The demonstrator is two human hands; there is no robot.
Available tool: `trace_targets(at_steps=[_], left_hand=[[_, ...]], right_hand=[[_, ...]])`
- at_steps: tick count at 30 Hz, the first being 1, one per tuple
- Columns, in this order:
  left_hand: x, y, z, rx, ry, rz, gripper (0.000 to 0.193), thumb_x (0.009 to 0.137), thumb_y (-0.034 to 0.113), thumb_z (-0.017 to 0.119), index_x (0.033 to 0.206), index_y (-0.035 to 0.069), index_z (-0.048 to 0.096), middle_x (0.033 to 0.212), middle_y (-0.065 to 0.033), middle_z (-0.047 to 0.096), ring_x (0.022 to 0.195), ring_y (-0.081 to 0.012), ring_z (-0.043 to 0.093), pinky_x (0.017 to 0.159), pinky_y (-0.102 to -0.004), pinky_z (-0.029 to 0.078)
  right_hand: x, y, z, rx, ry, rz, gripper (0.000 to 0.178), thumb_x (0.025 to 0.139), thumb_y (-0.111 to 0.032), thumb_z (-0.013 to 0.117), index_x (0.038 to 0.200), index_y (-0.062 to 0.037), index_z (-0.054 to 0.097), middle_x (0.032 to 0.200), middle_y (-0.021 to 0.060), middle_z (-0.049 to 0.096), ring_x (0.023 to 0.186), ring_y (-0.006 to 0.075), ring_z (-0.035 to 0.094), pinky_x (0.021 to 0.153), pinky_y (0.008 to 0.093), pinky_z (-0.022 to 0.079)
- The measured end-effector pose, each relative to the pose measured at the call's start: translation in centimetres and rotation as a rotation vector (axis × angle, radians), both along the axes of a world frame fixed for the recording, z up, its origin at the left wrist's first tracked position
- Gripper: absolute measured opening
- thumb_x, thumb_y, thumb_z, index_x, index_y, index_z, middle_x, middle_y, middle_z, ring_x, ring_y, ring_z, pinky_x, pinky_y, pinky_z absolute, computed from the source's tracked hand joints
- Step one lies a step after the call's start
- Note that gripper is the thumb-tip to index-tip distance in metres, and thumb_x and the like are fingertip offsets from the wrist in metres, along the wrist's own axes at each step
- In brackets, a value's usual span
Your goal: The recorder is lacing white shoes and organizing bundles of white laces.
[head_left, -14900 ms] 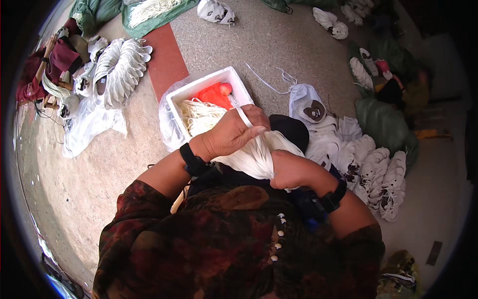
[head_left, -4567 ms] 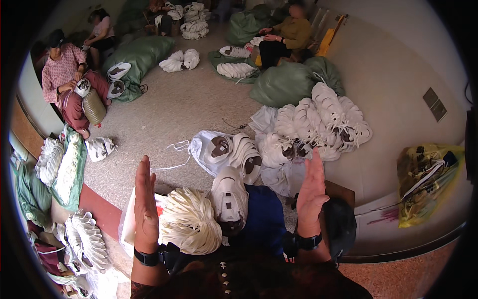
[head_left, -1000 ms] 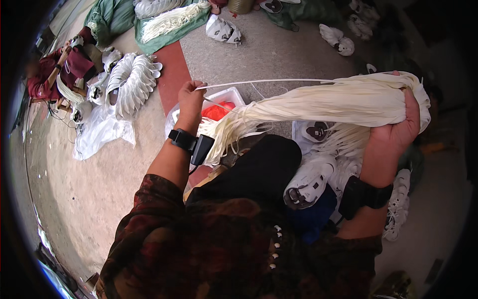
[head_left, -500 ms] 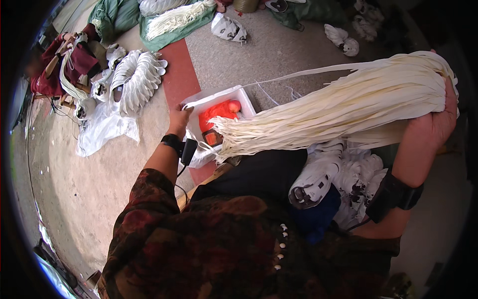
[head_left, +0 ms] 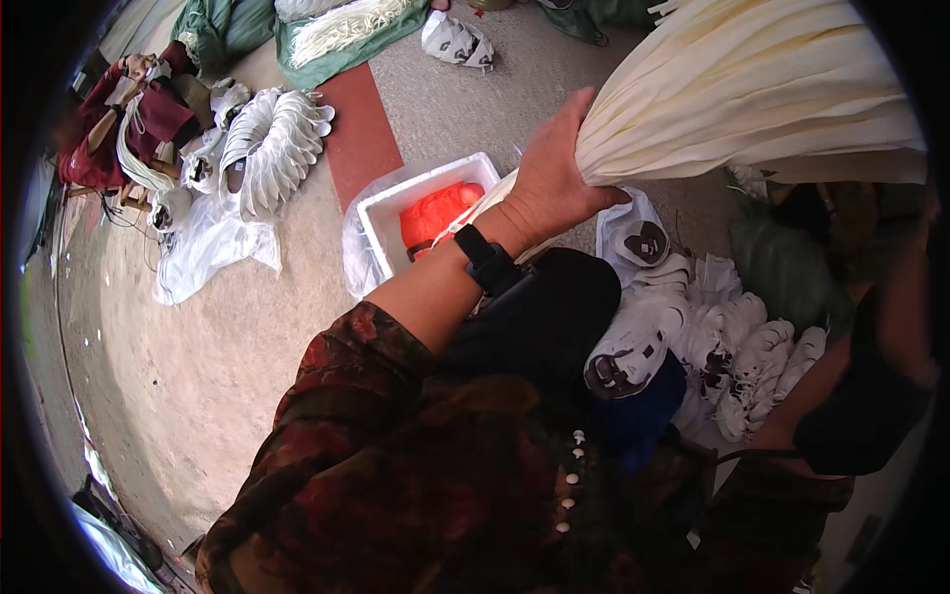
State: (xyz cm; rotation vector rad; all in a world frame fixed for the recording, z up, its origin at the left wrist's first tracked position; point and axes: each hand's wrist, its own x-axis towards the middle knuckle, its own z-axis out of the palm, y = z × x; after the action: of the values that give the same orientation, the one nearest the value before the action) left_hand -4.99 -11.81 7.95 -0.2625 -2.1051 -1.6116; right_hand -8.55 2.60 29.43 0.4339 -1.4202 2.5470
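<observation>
My left hand [head_left: 559,163] is closed round a thick bundle of long, flat cream strips [head_left: 752,89]. Its thumb points right along the lower side, and the strips fan out beyond the grip to the upper right. A thin tail of strips [head_left: 485,203] trails from this hand toward a white foam box [head_left: 379,243]. Inside the box lies something bright orange-red [head_left: 435,218]. My right forearm rises at the far right and fades into the dark rim, where the hand is lost from sight. Each wrist wears a black strapped device.
White shoe-like pieces [head_left: 628,342] are heaped by my lap, near a green sack [head_left: 792,262]. A ring of white pieces [head_left: 262,148] lies at left beside a plastic sheet [head_left: 218,252]. Another person in maroon [head_left: 139,119] sits far left. Strips fill a green sack [head_left: 346,40] at the back.
My left hand has moved from the box rim rightward and up onto the bundle. The bundle has shifted up and right, and my right hand has gone past the picture's edge.
</observation>
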Motion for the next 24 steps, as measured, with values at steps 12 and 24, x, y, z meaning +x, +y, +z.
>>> trace_targets(at_steps=[12,24], left_hand=[[-1.8,-10.0,7.0,-0.262,0.297,0.384,0.038,0.073,0.007,0.068,0.108,0.001,0.058,0.100,-0.0139,0.064,0.092,-0.0279,0.060,0.081,-0.0319,0.046],[-1.8,-14.2,2.2,0.377,0.166,0.297,0.034,0.069,0.010,0.070,0.100,0.001,0.060,0.087,-0.0079,0.066,0.080,-0.0129,0.062,0.074,-0.0261,0.048]], right_hand=[[0.8,-1.5,-2.5,-0.111,0.000,0.067,0.032,0.088,-0.015,0.052,0.111,0.0063,0.052,0.112,0.0198,0.057,0.106,0.0326,0.054,0.096,0.0467,0.041],[1.1,-4.6,-3.2,-0.212,0.040,0.153,0.030,0.088,-0.021,0.054,0.105,0.0029,0.057,0.106,0.0179,0.061,0.101,0.0321,0.057,0.094,0.0472,0.043]])
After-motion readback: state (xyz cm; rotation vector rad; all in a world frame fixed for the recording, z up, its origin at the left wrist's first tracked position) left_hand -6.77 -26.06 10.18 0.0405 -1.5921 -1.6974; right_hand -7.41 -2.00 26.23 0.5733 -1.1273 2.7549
